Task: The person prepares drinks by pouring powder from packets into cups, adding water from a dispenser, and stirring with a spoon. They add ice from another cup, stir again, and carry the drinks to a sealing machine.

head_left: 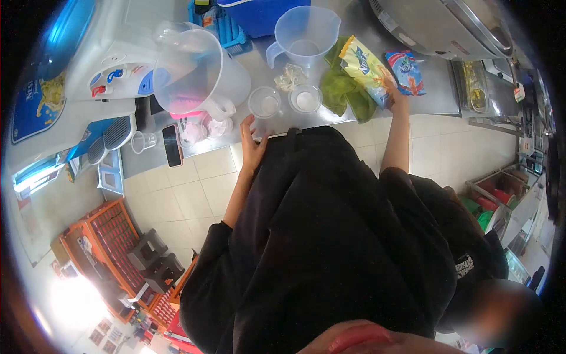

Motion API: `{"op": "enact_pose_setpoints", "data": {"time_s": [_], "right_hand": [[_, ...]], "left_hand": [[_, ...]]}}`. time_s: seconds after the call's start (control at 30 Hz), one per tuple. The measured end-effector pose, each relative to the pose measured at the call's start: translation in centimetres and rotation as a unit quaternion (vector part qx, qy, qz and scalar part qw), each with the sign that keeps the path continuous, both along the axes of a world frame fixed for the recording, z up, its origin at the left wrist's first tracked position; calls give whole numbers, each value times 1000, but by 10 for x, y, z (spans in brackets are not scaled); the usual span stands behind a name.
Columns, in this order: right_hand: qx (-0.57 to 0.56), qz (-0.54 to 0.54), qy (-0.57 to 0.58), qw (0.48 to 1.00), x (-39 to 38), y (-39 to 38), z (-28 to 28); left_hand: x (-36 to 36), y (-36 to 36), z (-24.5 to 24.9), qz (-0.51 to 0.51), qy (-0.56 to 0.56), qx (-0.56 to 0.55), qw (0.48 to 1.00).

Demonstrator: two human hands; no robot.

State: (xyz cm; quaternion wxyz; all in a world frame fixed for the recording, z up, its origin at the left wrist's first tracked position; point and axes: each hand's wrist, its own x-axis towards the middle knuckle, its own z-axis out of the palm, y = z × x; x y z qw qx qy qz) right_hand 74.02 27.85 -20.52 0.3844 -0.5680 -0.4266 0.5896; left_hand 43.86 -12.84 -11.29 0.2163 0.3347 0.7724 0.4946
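My right hand (395,95) grips the lower end of a yellow Nestea packet (364,64), which lies slanted over a crumpled green cloth (335,88). Just right of that hand is a blue Nestea packet (406,73). My left hand (252,144) is at the counter's front edge with its fingers apart and nothing in it. Near it stand two clear cups with whitish contents, a left cup (264,102) and a right cup (305,98). A small whitish bundle (291,77) sits behind them.
A large clear pitcher (194,71) and a smaller measuring jug (306,35) stand on the metal counter (433,105). A phone (172,146) lies at the front left edge. A water dispenser (112,76) is at left, a big metal vessel (424,26) at back right. Another person (466,236) is close on the right.
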Motion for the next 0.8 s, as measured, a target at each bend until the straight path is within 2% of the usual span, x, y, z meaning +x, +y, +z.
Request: {"op": "enact_pose_setpoints", "data": {"time_s": [0.03,0.07,0.1,0.13,0.2,0.33,0.4,0.47,0.53,0.57,0.63,0.77,0.8], "right_hand": [[-93,12,38,995,5,19,-24],[-187,23,76,979,12,29,-37],[-254,58,98,960,6,16,8],[-253,55,97,961,4,13,9],[-241,57,125,961,3,12,10],[-231,62,162,957,2,-9,24],[-189,63,214,956,1,-30,45],[-181,63,216,957,4,-38,49],[-121,30,233,964,-1,-53,71],[-125,34,232,964,-3,-64,83],[-26,-16,209,977,-14,-89,116],[41,-39,158,986,-31,-123,138],[84,-34,93,992,-34,-130,140]], "left_hand": [[-1,4,11,-2,0,2,1000],[-1,6,24,-22,56,28,998],[0,9,35,-41,111,53,992],[1,13,41,-44,109,54,992],[4,18,48,-51,203,87,974],[2,26,52,-63,231,100,966],[2,26,52,-58,237,91,965],[2,26,51,-56,239,86,966],[1,26,50,-54,241,79,966],[0,27,49,-66,250,83,963],[1,28,50,-75,259,85,959],[3,30,48,-67,271,68,958],[3,29,47,-63,274,66,957]]}}
